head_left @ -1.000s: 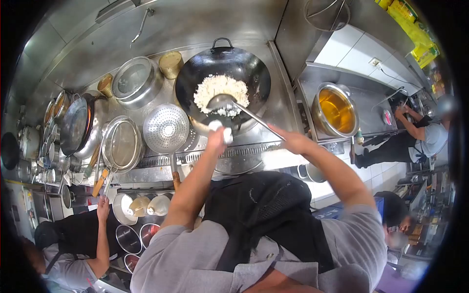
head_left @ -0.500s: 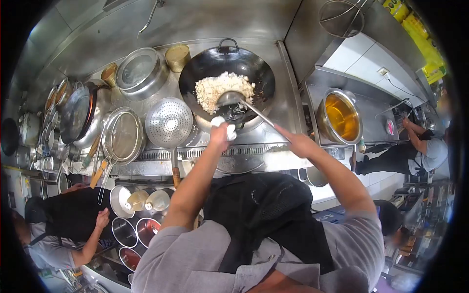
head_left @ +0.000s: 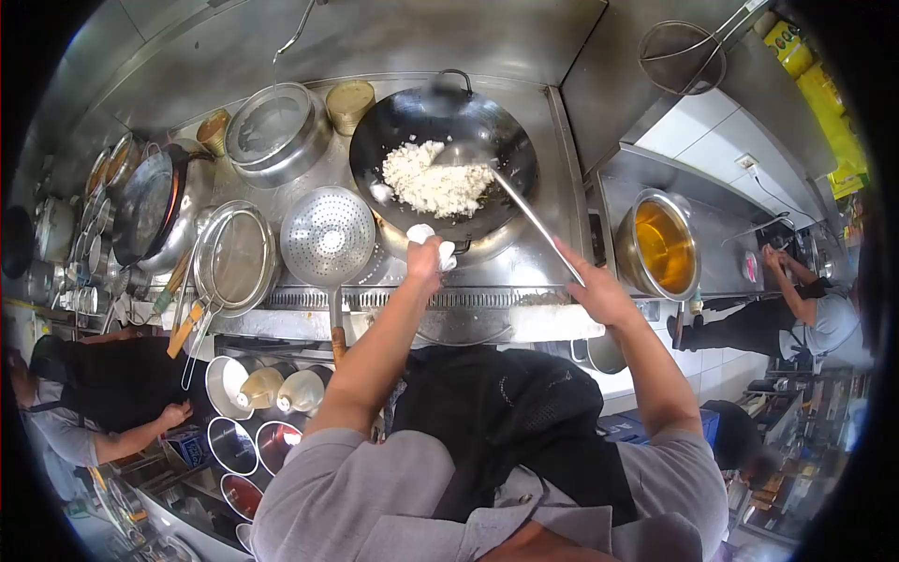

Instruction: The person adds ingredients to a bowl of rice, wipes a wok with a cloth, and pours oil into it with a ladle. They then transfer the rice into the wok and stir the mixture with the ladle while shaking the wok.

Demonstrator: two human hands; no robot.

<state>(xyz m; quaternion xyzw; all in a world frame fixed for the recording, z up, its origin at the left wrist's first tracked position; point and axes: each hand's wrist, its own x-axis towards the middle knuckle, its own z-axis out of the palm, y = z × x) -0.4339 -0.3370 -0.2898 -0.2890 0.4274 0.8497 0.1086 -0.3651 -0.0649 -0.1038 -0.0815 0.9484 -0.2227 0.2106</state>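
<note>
A black wok (head_left: 398, 117) sits on the stove, with pale, crumbly diced food (head_left: 440, 190) in its middle. My left hand (head_left: 424, 259) is closed around a folded white cloth (head_left: 420, 233) at the wok's near rim, where part of a dark handle shows beside the cloth. My right hand (head_left: 597, 292) grips the long handle of a metal ladle (head_left: 532, 220). The ladle's bowl lies in the wok against the far side of the food and is blurred.
Left of the wok are a perforated skimmer (head_left: 328, 234), a mesh strainer (head_left: 238, 258), a lidded metal pot (head_left: 272, 131) and a can (head_left: 350, 105). A metal pot of amber liquid (head_left: 663, 239) stands to the right. Co-workers stand at both sides (head_left: 122, 393) (head_left: 805, 314).
The ladle's bowl has moved up and right, away from the near side of the food. The food is spread nearer the wok's front. My right hand has shifted right and down; the view has shifted slightly.
</note>
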